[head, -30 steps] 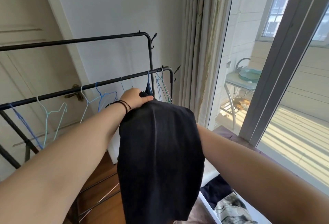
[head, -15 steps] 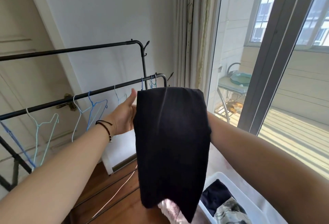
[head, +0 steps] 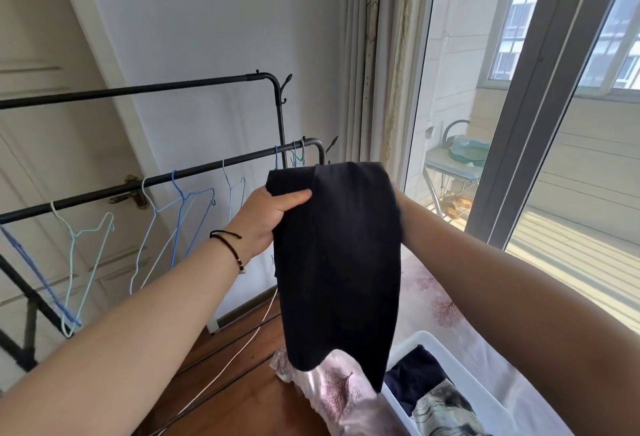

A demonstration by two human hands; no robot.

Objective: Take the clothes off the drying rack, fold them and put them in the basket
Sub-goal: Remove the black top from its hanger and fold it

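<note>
A black garment (head: 341, 262) hangs doubled over in front of me, its lower end just above the white basket (head: 460, 376). My left hand (head: 266, 217) pinches its upper left corner, thumb on the front. My right hand (head: 401, 203) is almost wholly hidden behind the garment's upper right edge and seems to hold it there. The basket at the lower right holds a dark folded piece (head: 414, 383) and a patterned grey one (head: 446, 411). The black drying rack (head: 207, 169) stands behind, carrying only bare wire hangers (head: 187, 207).
The basket sits on a bed with a pink tree-print cover (head: 436, 300). A white cable (head: 242, 349) runs over the wooden floor (head: 242, 397). A cream curtain (head: 377, 55) and a sliding glass door (head: 540, 96) are to the right, a panelled door (head: 45, 124) to the left.
The garment has come away from the rack and moved right and down toward the basket. My left hand shifted from its top to pinching the upper left corner.
</note>
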